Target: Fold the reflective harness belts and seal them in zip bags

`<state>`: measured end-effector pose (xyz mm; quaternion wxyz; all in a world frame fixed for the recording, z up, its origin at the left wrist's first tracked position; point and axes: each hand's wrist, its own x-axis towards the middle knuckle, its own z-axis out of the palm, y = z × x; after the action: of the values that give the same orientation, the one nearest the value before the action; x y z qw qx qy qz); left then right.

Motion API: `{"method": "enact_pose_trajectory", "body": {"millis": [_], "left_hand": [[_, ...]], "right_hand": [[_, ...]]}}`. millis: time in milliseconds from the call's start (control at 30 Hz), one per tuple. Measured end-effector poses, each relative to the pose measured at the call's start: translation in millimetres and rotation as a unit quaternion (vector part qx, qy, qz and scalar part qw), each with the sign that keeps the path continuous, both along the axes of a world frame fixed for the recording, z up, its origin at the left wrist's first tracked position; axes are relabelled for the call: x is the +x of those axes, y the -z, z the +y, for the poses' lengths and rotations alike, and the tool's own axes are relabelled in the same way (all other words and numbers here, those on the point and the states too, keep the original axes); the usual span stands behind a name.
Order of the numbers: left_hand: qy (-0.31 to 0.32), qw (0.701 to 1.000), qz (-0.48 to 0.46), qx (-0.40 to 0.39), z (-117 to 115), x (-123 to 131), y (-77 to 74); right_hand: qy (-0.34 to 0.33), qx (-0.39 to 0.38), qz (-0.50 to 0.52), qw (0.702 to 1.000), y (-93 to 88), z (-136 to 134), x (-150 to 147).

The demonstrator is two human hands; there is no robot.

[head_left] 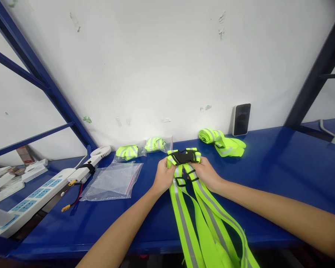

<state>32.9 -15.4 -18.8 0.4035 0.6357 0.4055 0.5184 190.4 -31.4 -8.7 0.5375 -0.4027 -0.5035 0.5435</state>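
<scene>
Between my hands is a neon yellow-green reflective strap harness (pixel 186 219) with grey stripes. Its black side-release buckle (pixel 184 156) faces up at the top, with the two halves joined. My left hand (pixel 165 172) is closed on the strap at the buckle's left end. On the right end, my right hand (pixel 206 172) grips the strap in the same way. Black slide adjusters (pixel 180 181) sit on the straps just below. The long straps hang towards me, over the table's front edge and out of the picture.
Two bagged rolls of neon strap (pixel 127 152) lie by the wall, near flat clear zip bags (pixel 114 180). Another neon bundle (pixel 223 142) lies behind my right hand, beside a phone-like device (pixel 241 119). A power strip (pixel 36 201) and small fan (pixel 101 151) are at left on the blue table (pixel 268 167).
</scene>
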Motion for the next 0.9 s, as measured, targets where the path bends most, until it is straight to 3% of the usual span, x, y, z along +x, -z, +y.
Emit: {"method": "enact_pose_trajectory", "body": {"millis": [133, 300, 600, 900], "left_hand": [[-0.039, 0.998, 0.031, 0.043, 1.6, 3.0, 2.4], [-0.031, 0.997, 0.044, 0.053, 3.9, 2.6, 3.6], [-0.078, 0.987, 0.114, 0.078, 5.7, -1.3, 6.0], [-0.078, 0.988, 0.114, 0.068, 3.3, 1.5, 6.4]], "right_hand": [[0.073, 0.049, -0.059, 0.994, 6.0, 4.5, -1.5], [0.090, 0.107, -0.079, 0.987, 9.1, 6.6, -2.3], [0.065, 0.093, -0.101, 0.988, 3.4, 1.4, -2.5], [0.081, 0.049, -0.018, 0.995, 3.4, 2.1, -3.1]]}}
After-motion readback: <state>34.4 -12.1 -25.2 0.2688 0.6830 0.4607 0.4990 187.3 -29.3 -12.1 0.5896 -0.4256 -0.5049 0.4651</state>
